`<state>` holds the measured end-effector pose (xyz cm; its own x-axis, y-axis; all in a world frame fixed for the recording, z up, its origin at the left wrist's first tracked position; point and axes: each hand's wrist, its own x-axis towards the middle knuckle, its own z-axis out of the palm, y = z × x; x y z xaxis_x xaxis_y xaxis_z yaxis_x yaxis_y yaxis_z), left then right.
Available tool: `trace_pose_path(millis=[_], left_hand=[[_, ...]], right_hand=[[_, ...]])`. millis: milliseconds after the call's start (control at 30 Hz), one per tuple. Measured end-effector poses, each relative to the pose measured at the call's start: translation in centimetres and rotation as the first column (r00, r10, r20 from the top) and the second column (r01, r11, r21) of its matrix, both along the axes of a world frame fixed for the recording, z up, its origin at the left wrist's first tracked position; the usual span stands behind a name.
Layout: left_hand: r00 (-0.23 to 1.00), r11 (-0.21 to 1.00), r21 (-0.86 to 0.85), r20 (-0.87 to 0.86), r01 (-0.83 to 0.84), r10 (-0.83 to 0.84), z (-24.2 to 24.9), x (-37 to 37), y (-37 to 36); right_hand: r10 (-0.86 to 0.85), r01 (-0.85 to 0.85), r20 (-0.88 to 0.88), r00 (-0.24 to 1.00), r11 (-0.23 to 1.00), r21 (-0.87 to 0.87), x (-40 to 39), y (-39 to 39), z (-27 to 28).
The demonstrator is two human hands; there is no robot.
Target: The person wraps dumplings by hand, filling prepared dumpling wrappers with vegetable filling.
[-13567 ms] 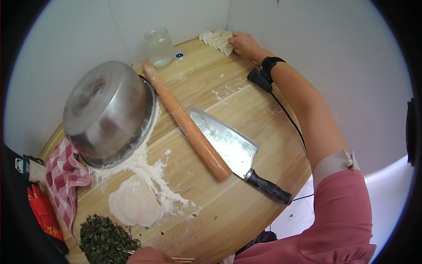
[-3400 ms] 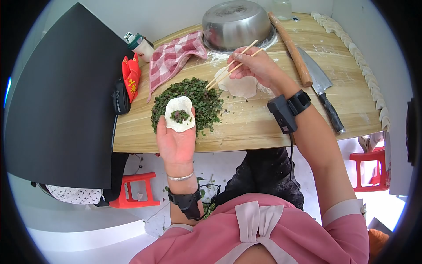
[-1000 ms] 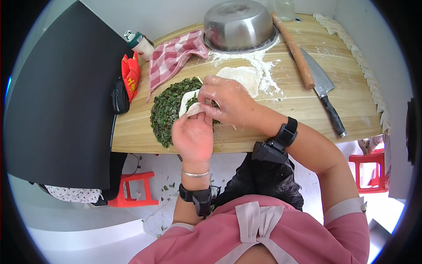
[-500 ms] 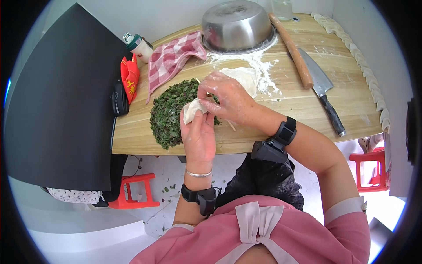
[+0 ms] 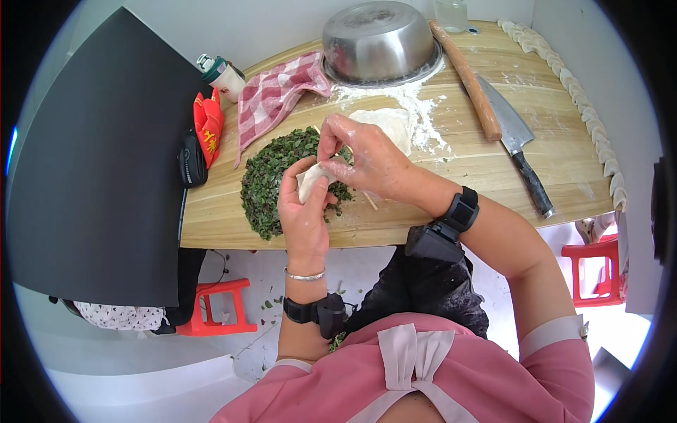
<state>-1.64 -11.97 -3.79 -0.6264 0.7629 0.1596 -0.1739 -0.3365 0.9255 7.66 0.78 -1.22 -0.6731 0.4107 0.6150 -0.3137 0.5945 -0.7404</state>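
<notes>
A folded dumpling (image 5: pixel 309 182) of pale dough is between my two hands, over the pile of chopped green leaves (image 5: pixel 262 187). My left hand (image 5: pixel 303 218) cradles it, thumb pressed on its near side and fingers curled round the left. Fingers of my right hand (image 5: pixel 363 158) pinch its upper right edge. A thin chopstick (image 5: pixel 371 201) sticks out below my right hand, resting by the leaves. Just beyond that hand, flat dough wrappers (image 5: pixel 388 127) lie on the floured table.
An upturned steel basin (image 5: pixel 379 42) stands at the back, beside a checked cloth (image 5: pixel 278 95). To the right lie a rolling pin (image 5: pixel 467 81) and a cleaver (image 5: pixel 509 123). Finished dumplings (image 5: pixel 580 99) line the right edge. A bottle (image 5: pixel 224 79) and red packet (image 5: pixel 208 127) stand left.
My left hand has shifted slightly left and turned, its fingers now curling round the dumpling's left side. My right hand stays pinching the edge, nearly in place.
</notes>
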Motion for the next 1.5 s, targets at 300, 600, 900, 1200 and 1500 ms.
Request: trace_pose_path(millis=[300,600,900,1200,1500], left_hand=[[0.999,0.993,-0.104,0.009,0.050,-0.050,-0.4,-1.5,-0.9],[0.978,0.993,0.087,0.200,-0.083,0.064,1.1,-1.7,-1.4],[0.981,0.986,0.083,0.139,-0.147,0.135,1.2,-0.9,-1.4],[0.967,0.967,0.072,0.093,-0.245,0.238,1.1,-0.5,-1.1],[0.973,0.973,0.066,0.086,-0.220,0.214,1.0,-0.4,-1.2]], right_hand=[[0.093,-0.093,-0.006,0.996,0.994,0.053,0.1,-0.1,0.1],[0.071,-0.100,0.138,0.988,0.970,0.222,0.1,0.8,-0.3],[0.108,-0.154,0.189,0.976,0.955,0.252,0.2,0.1,0.0],[0.019,-0.053,0.083,0.996,0.905,0.423,-0.4,-0.1,-0.9],[-0.002,-0.056,0.140,0.990,0.911,0.409,-0.7,-0.6,-1.1]])
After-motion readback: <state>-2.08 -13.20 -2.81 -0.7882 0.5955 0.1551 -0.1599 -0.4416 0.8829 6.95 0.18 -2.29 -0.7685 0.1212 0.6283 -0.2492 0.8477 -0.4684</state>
